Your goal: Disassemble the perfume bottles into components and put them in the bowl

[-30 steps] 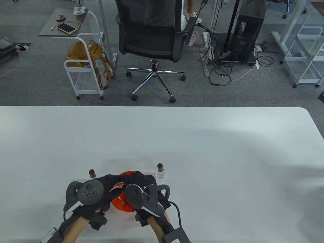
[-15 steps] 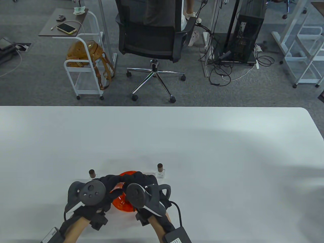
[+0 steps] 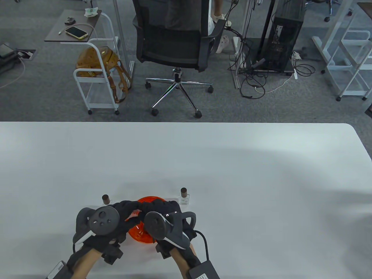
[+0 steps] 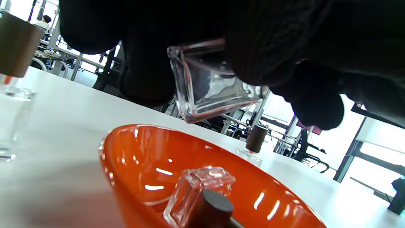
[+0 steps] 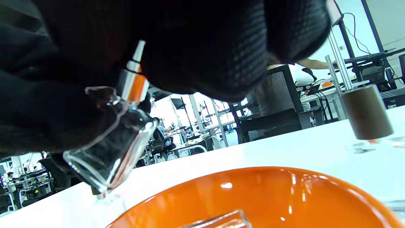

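The white table [image 3: 203,162] was bare across the middle and right of the frame, its far edge bordering grey carpet with an office chair [image 3: 177,37] and a small cart [image 3: 96,81]. At the lower centre both hands met over the orange bowl [image 3: 139,232]. The left hand [image 3: 116,216] gripped a clear glass bottle [image 4: 208,85] around its body, tilted above the bowl; the right hand [image 3: 162,210] pinched its silver neck [image 5: 134,80]. Two capped bottles [image 3: 183,197] [image 3: 105,199] stood just beside the bowl, and another bottle [image 4: 199,190] lay inside it.
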`<state>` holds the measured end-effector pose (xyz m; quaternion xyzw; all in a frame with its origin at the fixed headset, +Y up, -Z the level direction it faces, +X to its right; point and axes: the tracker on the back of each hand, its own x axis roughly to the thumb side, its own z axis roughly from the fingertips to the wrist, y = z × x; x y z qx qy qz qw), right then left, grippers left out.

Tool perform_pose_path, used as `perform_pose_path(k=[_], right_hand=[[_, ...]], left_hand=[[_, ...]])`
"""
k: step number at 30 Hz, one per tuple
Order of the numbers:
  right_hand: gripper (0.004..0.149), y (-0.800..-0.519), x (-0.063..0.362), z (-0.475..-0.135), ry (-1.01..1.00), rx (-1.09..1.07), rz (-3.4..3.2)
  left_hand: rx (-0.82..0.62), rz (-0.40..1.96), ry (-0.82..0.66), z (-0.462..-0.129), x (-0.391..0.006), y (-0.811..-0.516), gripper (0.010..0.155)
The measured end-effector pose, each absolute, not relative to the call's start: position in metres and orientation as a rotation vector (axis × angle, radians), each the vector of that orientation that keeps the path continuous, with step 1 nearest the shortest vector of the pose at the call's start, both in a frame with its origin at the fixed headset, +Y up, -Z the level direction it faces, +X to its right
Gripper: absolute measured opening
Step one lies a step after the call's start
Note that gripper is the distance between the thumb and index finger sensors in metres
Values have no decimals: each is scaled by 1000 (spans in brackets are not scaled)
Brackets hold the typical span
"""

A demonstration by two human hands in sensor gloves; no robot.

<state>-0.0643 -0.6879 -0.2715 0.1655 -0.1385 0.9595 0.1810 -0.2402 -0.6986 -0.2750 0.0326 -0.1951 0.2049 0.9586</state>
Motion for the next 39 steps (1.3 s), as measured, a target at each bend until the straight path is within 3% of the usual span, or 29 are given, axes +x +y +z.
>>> perform_pose_path(k=[3,8,13,18,22,27,30,36,39], right_hand=[[50,-688,-65,-272,-358,482,2718],[43,-689,-65,-272,-394,463,2708],[51,-687,-66,-271,-371,482,2719],[41,-686,-64,-271,-407,465,2710],[49,-686,-63,-272,-353,480,2707],[41,-686,-62,-274,-367,463,2694],[50,-685,-60,-274,-325,476,2688],[42,-683,-58,-274,-349,453,2672],[49,-682,-58,-273,-324,469,2674]], left_hand=[[85,406,-390,-275,-238,-697,53],[65,425,-388,-276,-241,-698,53],[96,432,-384,-276,-240,-696,53],[71,421,-395,-275,-240,-697,53],[95,414,-390,-275,-237,-696,53],[73,420,-398,-275,-238,-697,53],[100,417,-386,-276,-237,-695,53],[85,430,-400,-275,-238,-696,53],[102,424,-386,-275,-237,-694,53]])
